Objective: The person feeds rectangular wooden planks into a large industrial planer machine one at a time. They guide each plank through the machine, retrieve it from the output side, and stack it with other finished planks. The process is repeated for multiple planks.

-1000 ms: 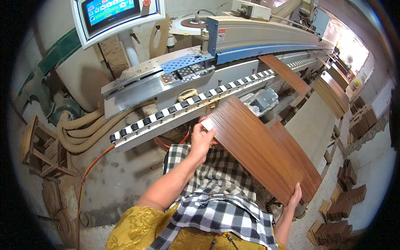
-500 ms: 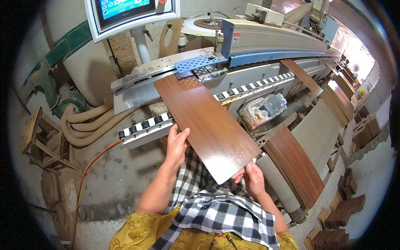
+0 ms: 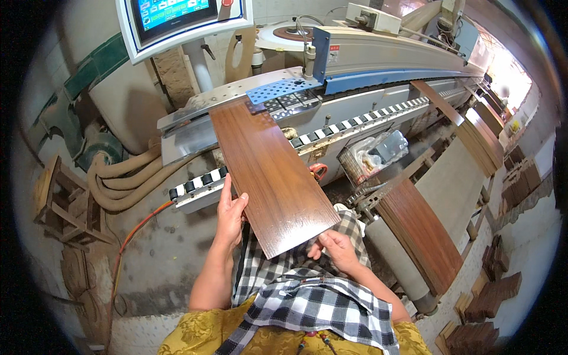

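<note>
A long brown wood-grain panel slants away from me, its far end on the metal infeed table of a long machine, beside a blue perforated plate. My left hand holds the panel's left edge, fingers stretched along the side and thumb near the top face. At the near edge, close to the right corner, my right hand is closed with thumb and curled fingers at the board's rim. Part of its grip is hidden by the panel. Beneath the panel's middle runs a rail of black and white rollers.
To my right, a stack of brown panels lies by a grey roller. Another panel sits farther along the machine. A wire basket hangs below the rail. A control screen, thick hoses and a wooden stool stand left.
The held panel has swung and shifted left, its near end now more in line with my body. Both hands moved left with it. The panel farther along the machine has slid slightly away to the right.
</note>
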Available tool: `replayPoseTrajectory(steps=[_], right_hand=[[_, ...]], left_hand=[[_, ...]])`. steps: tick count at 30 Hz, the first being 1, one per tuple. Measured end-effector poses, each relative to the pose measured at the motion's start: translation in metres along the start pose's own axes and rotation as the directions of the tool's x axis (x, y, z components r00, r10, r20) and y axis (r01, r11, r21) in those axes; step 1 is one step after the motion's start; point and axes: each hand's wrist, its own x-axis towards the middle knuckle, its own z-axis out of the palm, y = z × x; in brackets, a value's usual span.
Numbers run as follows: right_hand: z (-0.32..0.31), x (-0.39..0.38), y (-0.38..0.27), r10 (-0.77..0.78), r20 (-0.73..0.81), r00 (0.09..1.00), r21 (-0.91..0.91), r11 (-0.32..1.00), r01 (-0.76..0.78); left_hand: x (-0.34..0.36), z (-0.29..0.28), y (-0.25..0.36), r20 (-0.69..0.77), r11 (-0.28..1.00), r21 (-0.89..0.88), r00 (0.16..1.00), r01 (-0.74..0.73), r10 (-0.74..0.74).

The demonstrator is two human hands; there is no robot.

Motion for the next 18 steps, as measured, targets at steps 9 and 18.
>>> replayPoseTrajectory(steps=[9,18], right_hand=[[-0.055,-0.059,0.056,0.241,-0.356,0.903,-0.168,0.934,-0.316],[-0.062,-0.069,0.072,0.213,-0.454,0.865,-0.057,0.962,-0.267]], left_hand=[[-0.001,0.002,0.010,0.056,0.997,0.008,0.996,0.071,-0.071],[0.010,0.024,0.003,0.107,0.996,0.027,0.991,0.082,-0.084]])
